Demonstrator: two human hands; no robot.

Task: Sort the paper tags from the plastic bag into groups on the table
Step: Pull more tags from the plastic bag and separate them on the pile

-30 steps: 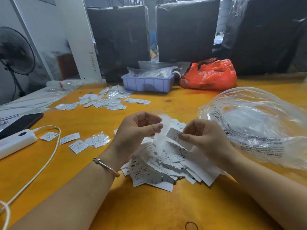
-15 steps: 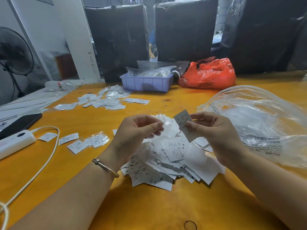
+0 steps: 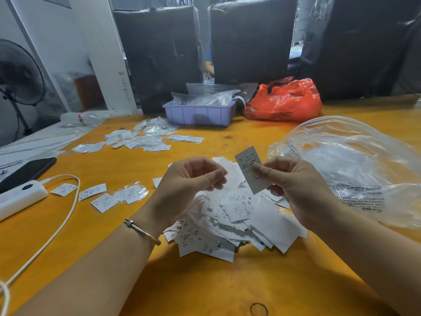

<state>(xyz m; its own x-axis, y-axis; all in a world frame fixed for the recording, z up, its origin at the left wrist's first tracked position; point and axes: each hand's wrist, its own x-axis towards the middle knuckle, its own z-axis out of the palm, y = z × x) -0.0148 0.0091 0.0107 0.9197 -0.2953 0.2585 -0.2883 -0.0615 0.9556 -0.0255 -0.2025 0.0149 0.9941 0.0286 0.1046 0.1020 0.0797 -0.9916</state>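
- Single paper tag (image 3: 250,169), printed side up and tilted, raised above the heap of paper tags (image 3: 230,220) in mid-counter.
- Pinched along its lower right edge between thumb and fingers (image 3: 262,173) of the right hand (image 3: 293,188).
- Left hand (image 3: 189,183) raised just left of that tag, apart from it, fingers curled in with thumb against forefinger; whether anything is nipped between them cannot be told.
- Thin bangle (image 3: 142,231) on the left wrist.
- Heap of white tags loose and overlapping below both hands, size letters XS, S and M readable on a few.
- Large clear plastic bag (image 3: 355,169) with printed warning text right of the heap, lying crumpled on the yellow counter (image 3: 205,288).
- Short row of tags (image 3: 104,197) left of the heap, some in clear sleeves.
- Wider scatter of tags (image 3: 141,140) beyond the heap, toward the far left.
- Lilac plastic tray (image 3: 200,115) of clear packets behind the heap at the far counter edge; red plastic bag (image 3: 287,101) just right of the tray.
- White power bank (image 3: 20,199) with white cable (image 3: 57,229) far left of the heap, dark phone (image 3: 27,172) behind it.
- Small dark elastic loop (image 3: 258,309) on the counter nearer than the heap.
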